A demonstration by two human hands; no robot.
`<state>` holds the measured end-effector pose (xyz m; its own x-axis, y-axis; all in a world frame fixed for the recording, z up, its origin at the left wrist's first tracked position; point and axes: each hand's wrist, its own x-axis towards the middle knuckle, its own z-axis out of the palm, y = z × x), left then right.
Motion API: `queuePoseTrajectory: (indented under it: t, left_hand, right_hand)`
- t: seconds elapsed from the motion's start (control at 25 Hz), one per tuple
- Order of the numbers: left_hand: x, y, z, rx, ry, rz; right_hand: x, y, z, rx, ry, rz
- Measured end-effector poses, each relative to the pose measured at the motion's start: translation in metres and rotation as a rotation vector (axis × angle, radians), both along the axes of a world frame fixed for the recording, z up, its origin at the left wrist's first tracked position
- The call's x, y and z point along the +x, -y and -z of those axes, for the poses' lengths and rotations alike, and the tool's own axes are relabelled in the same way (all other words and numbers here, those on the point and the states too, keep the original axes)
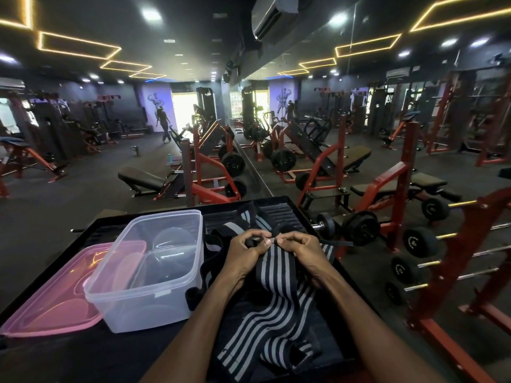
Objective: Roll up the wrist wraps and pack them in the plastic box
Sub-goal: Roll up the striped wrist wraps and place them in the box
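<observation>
Left hand (247,247): fingers curled, pinching the wrap's far end
Right hand (303,248): pinching the same end, just beside
Wrist wrap (272,283): black with grey stripes, long axis running toward the person, unrolled on the black table (91,233)
Plastic box (149,269): clear, lidless, left of the hands

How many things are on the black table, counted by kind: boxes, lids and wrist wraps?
Clear plastic box: 1
Pink lid: 1
Striped wrist wraps: at least 2, one held, one behind; tangled, exact count unclear
Total: at least 4
</observation>
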<state>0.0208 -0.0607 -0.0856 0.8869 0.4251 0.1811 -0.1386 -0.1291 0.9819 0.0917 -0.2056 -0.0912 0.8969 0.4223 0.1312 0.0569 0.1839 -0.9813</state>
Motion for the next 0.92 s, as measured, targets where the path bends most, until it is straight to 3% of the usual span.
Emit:
queuePoseTrajectory:
  t: [0.2, 0.36, 0.56, 0.92]
  left_hand:
    - [-0.0012, -0.0056, -0.0004, 0.048, -0.027, 0.044]
    - [-0.0011, -0.0052, -0.0008, 0.115, 0.024, -0.024]
    - [-0.0019, -0.0041, -0.0003, 0.022, 0.046, 0.051]
    - [-0.0022, -0.0076, 0.0035, 0.165, 0.043, 0.011]
  right_hand:
    - [0.0012, 0.0046, -0.0019, -0.028, 0.127, -0.005]
    - [-0.0005, 0.0049, -0.0019, 0.009, 0.082, -0.053]
    - [0.0002, 0.0049, -0.0016, -0.011, 0.121, -0.013]
    - [-0.0035, 0.0067, -0.0013, -0.064, 0.146, -0.004]
